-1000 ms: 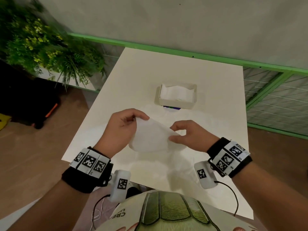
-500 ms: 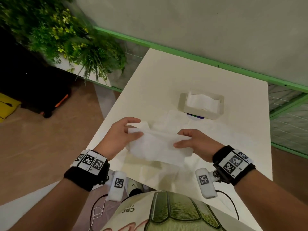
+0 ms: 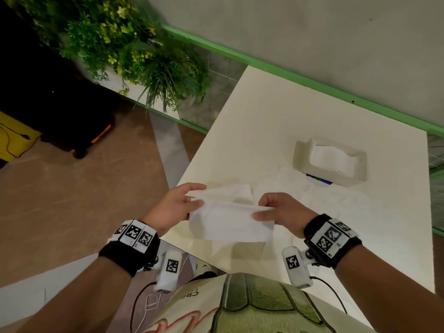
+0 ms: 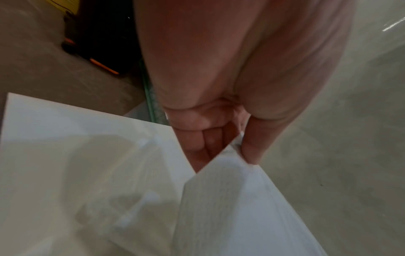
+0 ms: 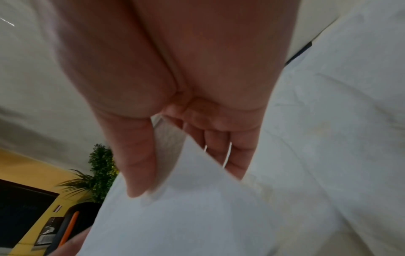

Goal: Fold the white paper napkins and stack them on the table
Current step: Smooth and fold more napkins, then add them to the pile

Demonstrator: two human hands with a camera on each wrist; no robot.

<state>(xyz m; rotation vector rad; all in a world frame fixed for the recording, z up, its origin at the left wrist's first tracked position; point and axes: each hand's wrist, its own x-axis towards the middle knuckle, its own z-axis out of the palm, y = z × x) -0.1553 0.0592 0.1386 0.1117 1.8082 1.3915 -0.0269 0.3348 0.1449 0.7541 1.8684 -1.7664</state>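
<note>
I hold a white paper napkin (image 3: 230, 224) folded over in the air, just above the table's (image 3: 276, 131) near left part. My left hand (image 3: 176, 207) pinches its left end between thumb and fingers; the left wrist view shows that pinch on the napkin (image 4: 236, 199). My right hand (image 3: 278, 211) pinches the right end, thumb on top of the napkin (image 5: 186, 207). A folded napkin (image 3: 230, 192) lies on the table right behind the held one. A white holder (image 3: 329, 162) with more napkins stands at the back right.
A green plant (image 3: 134, 51) in a white planter stands left of the table. A green rail (image 3: 300, 80) runs along the wall behind. A black case with orange trim (image 3: 79, 131) sits on the floor at left. Wrist camera cables hang by my lap.
The napkin has gone from a rounded, half-open shape to a flatter folded rectangle. Both hands carried it left, over the napkin lying on the table, and my head turned left.
</note>
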